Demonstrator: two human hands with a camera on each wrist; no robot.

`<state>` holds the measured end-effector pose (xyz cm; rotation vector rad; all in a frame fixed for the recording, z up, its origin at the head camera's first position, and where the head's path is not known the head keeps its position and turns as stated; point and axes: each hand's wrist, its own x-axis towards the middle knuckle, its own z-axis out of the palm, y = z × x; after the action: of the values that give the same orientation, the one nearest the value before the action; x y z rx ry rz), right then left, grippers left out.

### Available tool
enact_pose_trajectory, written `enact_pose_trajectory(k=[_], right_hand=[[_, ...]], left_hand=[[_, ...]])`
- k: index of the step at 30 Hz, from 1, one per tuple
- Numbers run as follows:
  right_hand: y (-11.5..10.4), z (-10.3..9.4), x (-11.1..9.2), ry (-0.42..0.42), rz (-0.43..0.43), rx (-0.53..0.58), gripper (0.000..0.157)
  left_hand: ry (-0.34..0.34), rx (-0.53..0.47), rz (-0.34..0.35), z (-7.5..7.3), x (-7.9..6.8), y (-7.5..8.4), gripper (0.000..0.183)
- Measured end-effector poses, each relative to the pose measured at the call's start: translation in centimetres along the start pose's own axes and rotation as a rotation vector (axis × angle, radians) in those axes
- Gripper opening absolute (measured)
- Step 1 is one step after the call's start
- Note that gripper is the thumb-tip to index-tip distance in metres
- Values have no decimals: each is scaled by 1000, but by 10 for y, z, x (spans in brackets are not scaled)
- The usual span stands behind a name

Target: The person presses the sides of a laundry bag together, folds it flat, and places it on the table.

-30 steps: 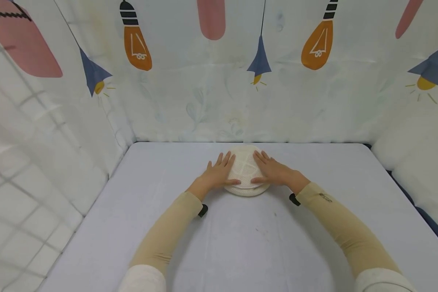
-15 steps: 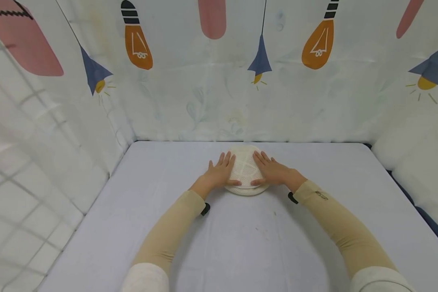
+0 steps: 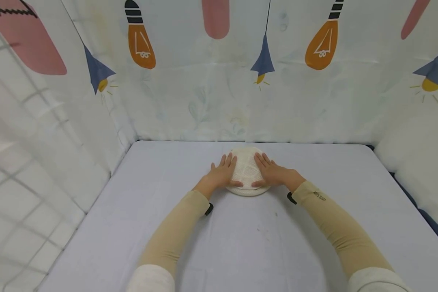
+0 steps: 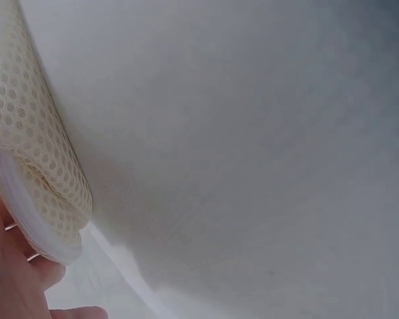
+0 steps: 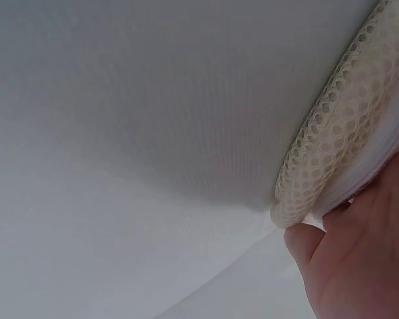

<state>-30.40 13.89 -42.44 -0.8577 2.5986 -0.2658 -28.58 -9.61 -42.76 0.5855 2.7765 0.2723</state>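
A rounded cream mesh pouch [image 3: 246,170] with a pale edge band lies at the far middle of the table; its exact kind is unclear. My left hand [image 3: 220,175] rests on its left side, fingers extended away from me and thumb pointing inward along the near edge. On the opposite side, my right hand [image 3: 275,173] lies the same way. Close up in the left wrist view, the mesh pouch [image 4: 36,143] shows a soft, folded rim above the left hand [image 4: 16,279]. The right wrist view has the right hand [image 5: 369,246] touching the pouch's banded edge [image 5: 379,153].
A white-covered table [image 3: 241,243] spreads under both arms. Behind it hangs a pale curtain [image 3: 211,101] printed with lamps and bulbs. Another sheet with a grid showing through [image 3: 25,194] stands at the left, and pale fabric [image 3: 423,162] bulges at the right edge.
Both hands stay on the mesh pouch with almost no movement. The head view has shifted slightly, and the forearms have drawn in a little.
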Motion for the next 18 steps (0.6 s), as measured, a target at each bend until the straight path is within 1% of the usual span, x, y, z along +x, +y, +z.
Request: enact_pose_trajectory(k=[3, 7, 13, 18], right_hand=[[0, -1, 0, -11, 8, 24, 110], [-1, -1, 1, -27, 25, 18, 111], [-1, -2, 2, -32, 29, 23, 113], [1, 0, 1, -29, 29, 20, 116]], left_hand=[[-6, 6, -6, 0, 1, 1, 111], [-11, 20, -16, 2, 2, 2, 112], [-9, 33, -24, 1, 1, 3, 112], [-16, 15, -23, -2, 0, 5, 111]])
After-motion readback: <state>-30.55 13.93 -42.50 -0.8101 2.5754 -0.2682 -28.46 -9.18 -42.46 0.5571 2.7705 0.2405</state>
